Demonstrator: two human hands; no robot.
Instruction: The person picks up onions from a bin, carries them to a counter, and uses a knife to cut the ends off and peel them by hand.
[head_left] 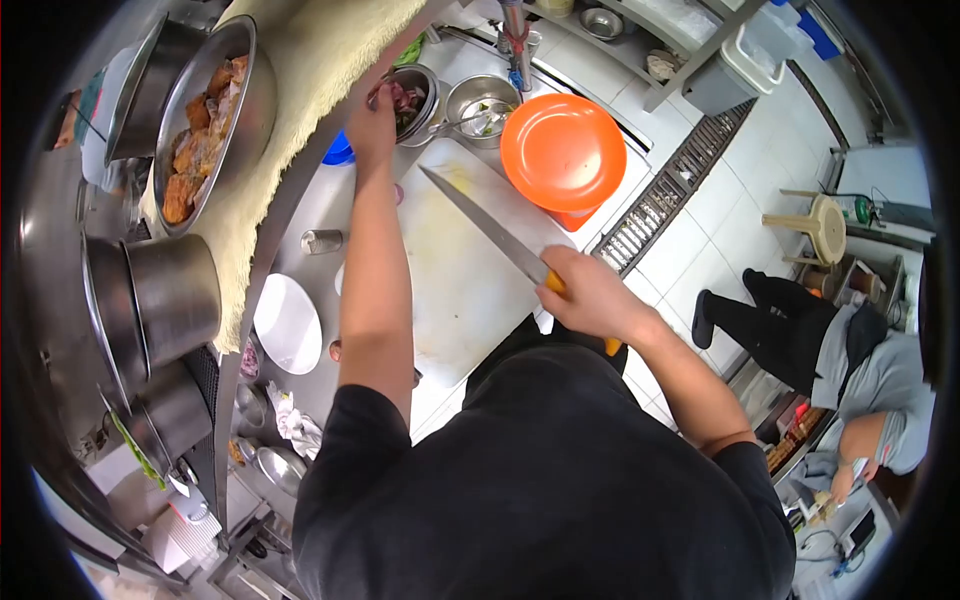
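My right hand (pixel 592 295) is wrapped round the yellow handle of a large kitchen knife (pixel 490 228). The blade points up and left over a white cutting board (pixel 450 290), which carries faint yellow stains. At the far left corner of the board, my left hand (pixel 372 125) reaches to a metal bowl of reddish-purple pieces (pixel 408 98), perhaps onion. Its fingers are curled at the bowl's near side, and what they hold is hidden. Beside that bowl stands another metal bowl (pixel 482 108) with a utensil and some green bits in it.
Orange plates (pixel 563 150) stand right of the board. On the left are a white oval dish (pixel 288 324), a metal cup (pixel 321 241) and, higher up, a steel bowl of orange-brown food pieces (pixel 205 130). A co-worker (pixel 850 350) stands at the far right, near a stool (pixel 822 228).
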